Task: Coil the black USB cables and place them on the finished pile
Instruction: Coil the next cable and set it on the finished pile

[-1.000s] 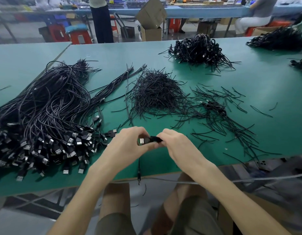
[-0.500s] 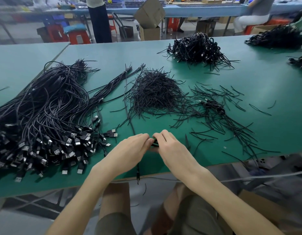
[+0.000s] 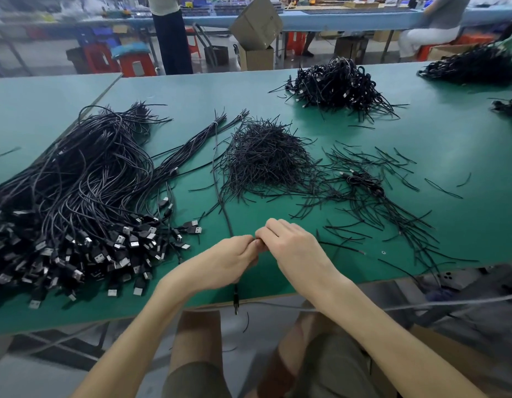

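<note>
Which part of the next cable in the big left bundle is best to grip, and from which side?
Probably the USB plug that sticks out at the right edge of the bundle, approached from the right: it lies flat on the table, apart from the other plugs.

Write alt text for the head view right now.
Left hand and right hand meet at the fingertips, pinching a black USB cable above the green table. Uncoiled cables lie heaped at left, short ties ahead, the coiled pile farther back.
</note>
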{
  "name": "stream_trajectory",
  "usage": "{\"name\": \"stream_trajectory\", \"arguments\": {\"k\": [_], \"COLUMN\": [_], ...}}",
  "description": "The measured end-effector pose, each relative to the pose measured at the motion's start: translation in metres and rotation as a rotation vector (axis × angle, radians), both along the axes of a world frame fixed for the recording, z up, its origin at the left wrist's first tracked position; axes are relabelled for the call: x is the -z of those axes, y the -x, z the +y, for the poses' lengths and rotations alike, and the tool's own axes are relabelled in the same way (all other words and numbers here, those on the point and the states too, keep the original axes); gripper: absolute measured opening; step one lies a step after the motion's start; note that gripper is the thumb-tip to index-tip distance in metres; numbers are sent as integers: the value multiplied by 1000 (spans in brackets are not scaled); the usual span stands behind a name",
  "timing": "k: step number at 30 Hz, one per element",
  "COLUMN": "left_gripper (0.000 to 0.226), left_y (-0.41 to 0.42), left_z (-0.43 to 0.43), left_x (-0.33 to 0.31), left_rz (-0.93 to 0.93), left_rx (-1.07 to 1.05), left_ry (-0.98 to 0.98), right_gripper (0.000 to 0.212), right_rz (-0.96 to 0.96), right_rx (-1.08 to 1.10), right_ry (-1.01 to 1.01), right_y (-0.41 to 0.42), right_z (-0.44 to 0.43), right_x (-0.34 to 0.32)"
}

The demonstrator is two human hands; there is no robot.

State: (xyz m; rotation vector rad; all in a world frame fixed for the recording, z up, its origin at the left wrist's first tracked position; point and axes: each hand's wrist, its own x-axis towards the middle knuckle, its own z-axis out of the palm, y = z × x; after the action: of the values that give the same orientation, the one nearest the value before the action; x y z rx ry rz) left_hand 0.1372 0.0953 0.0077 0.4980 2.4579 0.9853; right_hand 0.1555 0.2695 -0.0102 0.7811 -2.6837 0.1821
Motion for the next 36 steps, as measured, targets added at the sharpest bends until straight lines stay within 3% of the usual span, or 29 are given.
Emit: {"name": "stream_trajectory", "arguments": {"k": [3, 5, 9, 12, 15, 22, 29, 32, 36], "left_gripper": [38, 34, 27, 25, 25, 28, 29, 29, 29], "left_y": [3, 10, 23, 25, 23, 23, 21, 22, 20], "left_z": [3, 6, 8, 10, 18, 15, 16, 15, 12], "left_x": [13, 17, 23, 27, 27, 27, 25, 24, 28], "left_rz": [182, 169, -143, -86, -22, 0, -14, -17, -25], "left_rx": [-106, -203, -486, -561, -547, -393, -370, -380, -397], "left_ry": [16, -107, -505, -581, -625, -593, -623, -660, -674], "right_gripper": [57, 71, 36, 25, 40, 67, 25, 29, 22], "right_rz": [105, 153, 269, 47, -137, -276, -473, -489, -279], "right_rx": [53, 112, 114, 275, 549, 704, 685, 631, 552], "right_ry": [27, 33, 132, 247, 276, 25, 50, 29, 25], "right_y": [7, 10, 16, 28, 51, 90, 100, 96, 86], "right_z": [-1, 3, 15, 25, 46, 33, 35, 40, 36], "right_x": [4, 2, 6, 8, 9, 5, -5, -10, -7]}}
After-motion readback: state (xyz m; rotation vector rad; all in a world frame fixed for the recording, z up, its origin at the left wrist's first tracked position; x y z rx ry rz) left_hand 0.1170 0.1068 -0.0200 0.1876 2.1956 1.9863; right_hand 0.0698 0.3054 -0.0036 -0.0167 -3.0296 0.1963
